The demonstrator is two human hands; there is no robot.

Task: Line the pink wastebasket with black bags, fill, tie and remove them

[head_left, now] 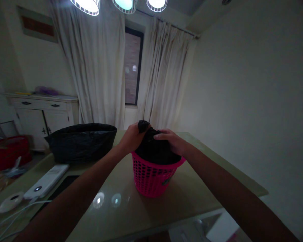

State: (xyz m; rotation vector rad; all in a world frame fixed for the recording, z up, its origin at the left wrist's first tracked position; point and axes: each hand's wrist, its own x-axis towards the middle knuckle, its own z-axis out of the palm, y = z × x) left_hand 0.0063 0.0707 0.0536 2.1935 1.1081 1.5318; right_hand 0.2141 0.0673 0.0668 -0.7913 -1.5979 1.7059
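A pink plastic basket (151,178) with a pattern of holes stands upright on the glossy table. A black plastic bag (156,149) fills its mouth and bulges above the rim. At the basket's far left side, my left hand (133,137) is closed on a gathered part of the bag, which pokes up over the thumb. My right hand (173,140) lies on the bag at the right side, thumb stretched out over the plastic and the other fingers partly hidden behind it. What is inside the bag cannot be seen.
Left on the table (121,201) stands another black plastic bag (83,143), its mouth open. Nearer are a white power strip (46,181), a round white object (11,202) and pale cables (22,210). A white cabinet (54,117) stands behind; a wall (242,94) is on the right.
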